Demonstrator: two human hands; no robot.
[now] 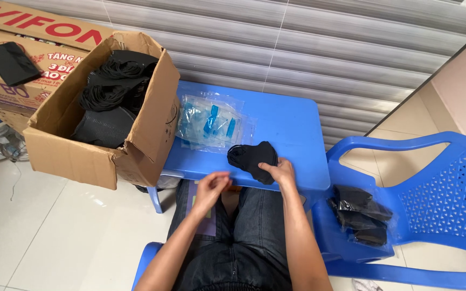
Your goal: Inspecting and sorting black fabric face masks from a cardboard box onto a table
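**Black masks on the table edge, bags waiting behind**

I sit low, my knees in dark jeans point(233, 237) under the small blue table point(292, 121). My left hand point(211, 186) hovers at the near edge of the table, fingers curled loosely toward each other; it holds nothing that I can see. My right hand point(281, 171) rests on a small stack of black masks point(253, 157), the fingers pressed on its near corner, thumb side below. So the masks lie near the front edge of the table, a little right of my left hand, and only the right hand touches them.

I judge that I am in the step of gathering or squaring this stack before it goes into a bag. The next move calls for my left hand to come to the stack, or to reach farther for a bag, while the right keeps the masks together so the ear loops do not tangle.

Just behind the masks lies a pile of clear plastic bags point(211, 121) with blue marks. To my right, a blue plastic chair point(443, 199) carries packed masks point(361, 214) on its seat. Far left, an open cardboard box point(76, 151) is full of loose black masks point(111, 102), and a second printed carton point(28, 59) stands behind it.
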